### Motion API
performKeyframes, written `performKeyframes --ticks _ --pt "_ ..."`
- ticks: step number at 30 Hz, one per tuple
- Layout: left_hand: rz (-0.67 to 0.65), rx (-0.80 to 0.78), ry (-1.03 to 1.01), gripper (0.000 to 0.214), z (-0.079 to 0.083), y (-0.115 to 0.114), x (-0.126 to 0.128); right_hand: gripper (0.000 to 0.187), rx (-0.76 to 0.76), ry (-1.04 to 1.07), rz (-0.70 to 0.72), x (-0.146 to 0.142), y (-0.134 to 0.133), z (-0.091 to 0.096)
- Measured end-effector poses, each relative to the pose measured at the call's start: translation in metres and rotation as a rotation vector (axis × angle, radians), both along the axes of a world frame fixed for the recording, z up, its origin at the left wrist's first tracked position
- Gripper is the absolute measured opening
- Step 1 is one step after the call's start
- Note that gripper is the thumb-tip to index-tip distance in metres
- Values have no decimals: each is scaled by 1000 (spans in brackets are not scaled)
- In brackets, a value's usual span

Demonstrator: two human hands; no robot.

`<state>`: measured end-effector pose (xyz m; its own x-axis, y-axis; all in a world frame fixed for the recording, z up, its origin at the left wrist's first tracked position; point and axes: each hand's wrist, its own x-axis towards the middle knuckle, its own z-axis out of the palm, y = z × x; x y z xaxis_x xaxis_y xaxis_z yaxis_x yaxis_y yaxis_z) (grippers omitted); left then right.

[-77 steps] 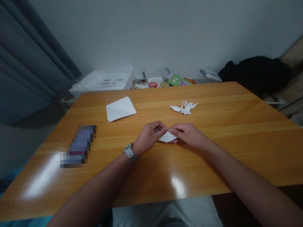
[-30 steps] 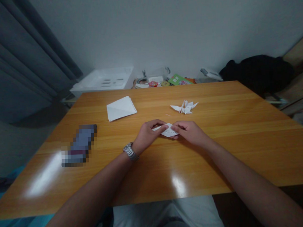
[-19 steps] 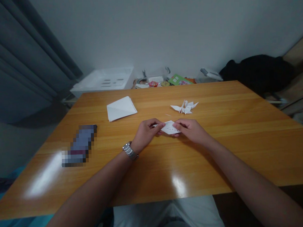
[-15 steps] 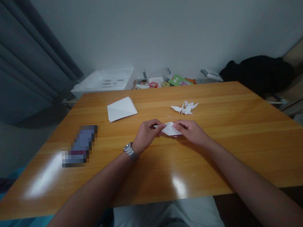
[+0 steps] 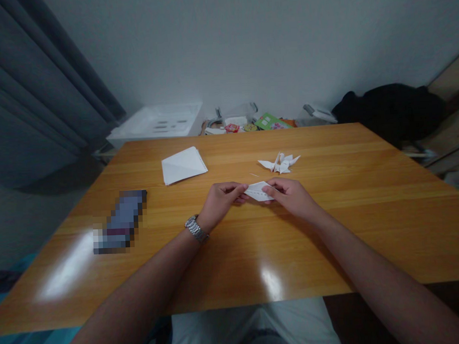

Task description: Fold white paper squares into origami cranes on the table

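A small folded piece of white paper (image 5: 258,192) with faint printed marks is held between my two hands, just above the wooden table (image 5: 233,272). My left hand (image 5: 223,200), with a metal watch (image 5: 196,228) on its wrist, pinches the paper's left tip. My right hand (image 5: 292,196) grips the right end, its thumb lying on top and its fingers curled underneath. Behind the hands, folded white paper cranes (image 5: 282,162) sit on the table, overlapping so that I cannot tell how many. A thin white sliver (image 5: 254,174) lies close to them.
A stack of white paper sheets (image 5: 184,166) lies at the back left. A blurred-out phone-like device (image 5: 124,221) rests on the left side. Beyond the far edge stand a white tray (image 5: 156,119), a green booklet (image 5: 271,122) and a dark cloth heap (image 5: 389,111).
My left hand has slid a little left to the paper's tip, uncovering more of the paper. The folded paper is tilted slightly differently. Things on the table have stayed put.
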<state>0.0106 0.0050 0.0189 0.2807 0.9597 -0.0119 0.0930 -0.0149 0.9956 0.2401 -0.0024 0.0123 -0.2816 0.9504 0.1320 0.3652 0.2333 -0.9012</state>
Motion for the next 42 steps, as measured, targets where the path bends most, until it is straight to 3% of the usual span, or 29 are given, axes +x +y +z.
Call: performKeyframes --ticks 8,14,19,26,31,42 --pt "-25 33 22 40 1 0 0 36 -47 56 -3 2 3 -3" --pt "-39 147 132 36 5 -3 0 34 -90 138 -7 2 4 -4" --pt "-32 152 116 36 -1 1 -2 35 -105 227 21 0 3 -8" --pt "-23 336 262 29 -2 4 -5 21 104 64 51 4 6 -9" --pt "-104 435 380 23 -5 6 -7 10 193 -94 123 5 4 -8" --pt "-239 601 514 12 -10 7 -8 28 283 -290 193 8 3 -6"
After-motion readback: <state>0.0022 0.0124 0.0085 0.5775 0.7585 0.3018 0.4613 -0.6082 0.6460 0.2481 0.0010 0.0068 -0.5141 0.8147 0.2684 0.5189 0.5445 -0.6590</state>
